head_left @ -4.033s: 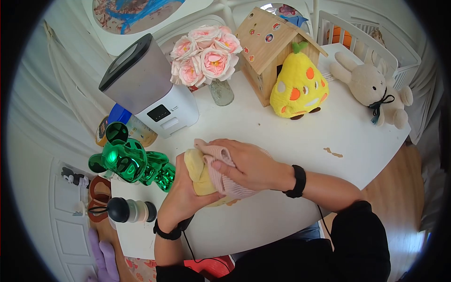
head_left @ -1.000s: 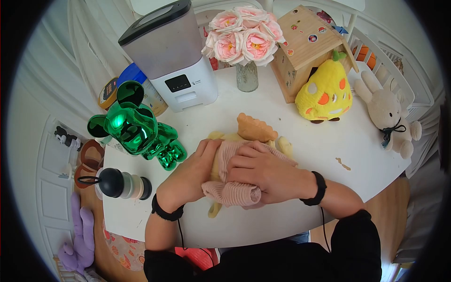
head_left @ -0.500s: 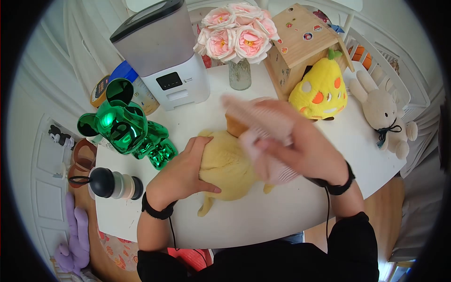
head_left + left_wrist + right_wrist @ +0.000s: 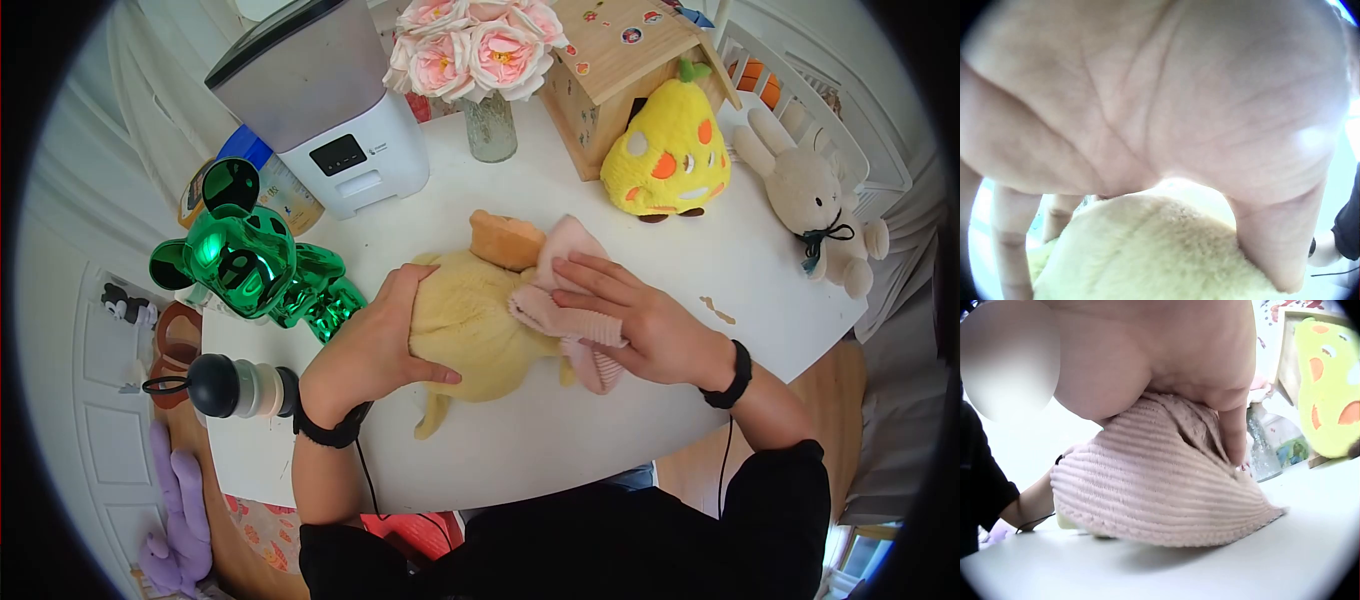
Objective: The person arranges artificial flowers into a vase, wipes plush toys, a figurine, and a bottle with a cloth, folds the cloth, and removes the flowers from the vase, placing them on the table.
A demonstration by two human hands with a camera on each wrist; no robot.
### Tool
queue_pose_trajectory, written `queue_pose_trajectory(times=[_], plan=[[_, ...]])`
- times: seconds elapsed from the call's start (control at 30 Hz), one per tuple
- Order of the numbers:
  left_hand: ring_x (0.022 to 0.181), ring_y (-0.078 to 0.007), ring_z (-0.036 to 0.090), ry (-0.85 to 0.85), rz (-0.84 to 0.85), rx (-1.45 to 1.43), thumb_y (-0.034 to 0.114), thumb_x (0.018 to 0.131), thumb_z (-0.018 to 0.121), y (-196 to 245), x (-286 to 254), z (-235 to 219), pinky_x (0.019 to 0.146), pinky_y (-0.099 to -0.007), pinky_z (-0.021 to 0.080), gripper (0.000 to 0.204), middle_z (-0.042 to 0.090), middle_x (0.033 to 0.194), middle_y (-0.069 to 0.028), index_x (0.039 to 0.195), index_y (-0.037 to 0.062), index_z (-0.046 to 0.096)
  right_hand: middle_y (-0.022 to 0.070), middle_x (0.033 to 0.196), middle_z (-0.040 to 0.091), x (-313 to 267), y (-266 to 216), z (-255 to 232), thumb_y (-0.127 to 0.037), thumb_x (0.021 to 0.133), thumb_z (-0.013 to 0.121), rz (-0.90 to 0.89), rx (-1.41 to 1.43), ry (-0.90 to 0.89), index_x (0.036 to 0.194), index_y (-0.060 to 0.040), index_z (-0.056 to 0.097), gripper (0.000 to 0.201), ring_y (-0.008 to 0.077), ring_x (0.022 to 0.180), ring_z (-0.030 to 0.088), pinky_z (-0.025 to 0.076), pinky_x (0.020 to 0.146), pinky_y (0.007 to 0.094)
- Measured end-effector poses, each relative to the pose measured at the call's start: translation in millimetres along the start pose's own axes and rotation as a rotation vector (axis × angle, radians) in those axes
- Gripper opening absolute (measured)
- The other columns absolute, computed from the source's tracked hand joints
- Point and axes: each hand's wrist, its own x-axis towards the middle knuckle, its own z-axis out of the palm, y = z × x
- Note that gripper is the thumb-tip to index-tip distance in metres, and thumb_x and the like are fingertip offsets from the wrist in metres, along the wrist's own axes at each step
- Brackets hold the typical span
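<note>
Belly-round and pale yellow, a plush toy [image 4: 470, 335] lies on the white table in the head view, an orange-tan scalloped piece [image 4: 503, 240] at its far side. My left hand [image 4: 365, 345] grips its left end, thumb on the near side and fingers on the far side; the left wrist view shows the yellow fur [image 4: 1147, 250] between them. My right hand [image 4: 655, 325] holds a pink ribbed cloth [image 4: 570, 318] against the toy's right end. In the right wrist view the folded cloth [image 4: 1141, 481] hangs beneath the palm, close over the table, hiding most of the toy.
Left of the toy are a shiny green bear figure [image 4: 245, 260] and a black-topped stacked container [image 4: 240, 386]. Behind stand a white-and-grey dispenser [image 4: 360, 160], a vase of pink roses [image 4: 490, 130] and a wooden house [image 4: 600, 90]. A yellow pear plush [image 4: 665, 155] and rabbit plush [image 4: 800, 190] sit right.
The pink cloth has gone from lying over the toy's body to its right end, lifted away by my right hand and brought down again. My left hand keeps its grip on the toy.
</note>
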Motion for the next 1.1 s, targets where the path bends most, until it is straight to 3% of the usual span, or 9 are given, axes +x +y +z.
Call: queue_pose_trajectory(times=[0.1,0.2,0.33,0.47,0.6,0.7,0.77,1.0,1.1], plan=[[0.123,-0.0372,0.055,0.003,0.022,-0.001,0.018,0.06,0.094,-0.1,0.7,-1.2,0.102,-0.0395,0.048,0.099,0.049,0.135,-0.0186,0.14,0.0042,0.036,0.0172,0.139,0.057,-16.3,-3.8,-18.7,-0.005,0.088,0.068,0.128,0.081,0.012,0.132,0.0005,0.059,0.044,0.0323,0.128,0.055,0.046,0.106,0.0386],[0.123,-0.0374,0.056,0.029,0.049,0.028,0.018,0.06,0.094,4.1,-0.2,-3.2,0.101,-0.0396,0.049,0.097,0.049,0.134,-0.0184,0.138,0.0036,0.038,0.0079,0.091,0.07,-38.4,15.1,-21.2,-0.029,0.103,0.057,0.741,0.428,0.005,0.119,-0.0012,0.064,0.033,0.015,0.076,0.063,0.05,0.075,0.026],[0.121,-0.0388,0.056,0.124,0.167,0.137,0.011,0.061,0.091,23.3,-2.4,-3.7,0.1,-0.0396,0.05,0.087,0.045,0.138,-0.0184,0.135,0.0087,0.045,0.0008,0.097,0.068,-26.7,24.1,-12.3,-0.042,0.106,0.051,0.797,0.91,0.503,0.114,-0.0006,0.066,0.045,0.0077,0.086,0.061,0.05,0.077,0.0245],[0.129,-0.0444,0.047,0.338,0.474,0.343,-0.005,0.064,0.075,28.4,1.9,14.0,0.104,-0.0452,0.047,0.071,0.036,0.145,-0.0207,0.129,0.0141,0.053,0.0064,0.112,0.067,0.5,40.4,4.4,-0.045,0.107,0.047,0.693,1.2,0.515,0.122,0.0005,0.062,0.05,0.0103,0.098,0.062,0.05,0.088,0.0261],[0.144,-0.0461,0.025,0.256,0.447,0.308,-0.003,0.067,0.076,34.6,-7.5,6.7,0.111,-0.0576,0.037,0.062,0.026,0.154,-0.0227,0.122,0.0119,0.055,0.0102,0.126,0.063,31.2,-5.2,-3.2,-0.04,0.107,0.047,0.562,1.273,0.37,0.139,0.0013,0.05,0.053,0.0123,0.113,0.059,0.046,0.101,0.028],[0.137,-0.0469,0.035,0.199,0.444,0.091,0.002,0.067,0.081,33.7,-12.0,-2.8,0.11,-0.0469,0.04,0.06,0.026,0.152,-0.0246,0.12,0.0085,0.054,0.014,0.137,0.056,38.3,-28.9,-1.5,-0.038,0.103,0.055,0.21,1.147,0.353,0.145,-0.0003,0.045,0.057,0.0186,0.125,0.053,0.041,0.109,0.0352],[0.137,-0.0452,0.036,0.267,0.352,0.015,0.006,0.065,0.085,31.6,-5.9,6.9,0.109,-0.0463,0.041,0.068,0.028,0.151,-0.0242,0.124,0.0075,0.052,0.0176,0.141,0.051,44.7,-33.6,8.7,-0.036,0.096,0.064,0.019,0.434,0.496,0.147,-0.0035,0.042,0.064,0.0283,0.13,0.048,0.037,0.111,0.0423],[0.13,-0.0425,0.045,0.148,0.283,0.436,0.013,0.057,0.093,33.7,-8.5,9.1,0.103,-0.0444,0.048,0.113,0.04,0.144,-0.0211,0.152,0.0048,0.031,0.0154,0.114,0.058,51.5,-49.1,28.8,-0.036,0.088,0.076,-0.105,0.011,0.283,0.134,-0.0058,0.055,0.059,0.0342,0.107,0.057,0.047,0.093,0.042],[0.125,-0.0344,0.056,0.183,0.059,0.011,0.014,0.06,0.094,36.8,-15.7,9.3,0.101,-0.0384,0.048,0.098,0.054,0.138,-0.0186,0.143,0.0039,0.044,0.0127,0.102,0.061,58.6,-40.0,28.0,-0.035,0.089,0.075,-0.05,0.095,0.228,0.126,-0.0044,0.06,0.05,0.033,0.096,0.06,0.05,0.087,0.0381]])
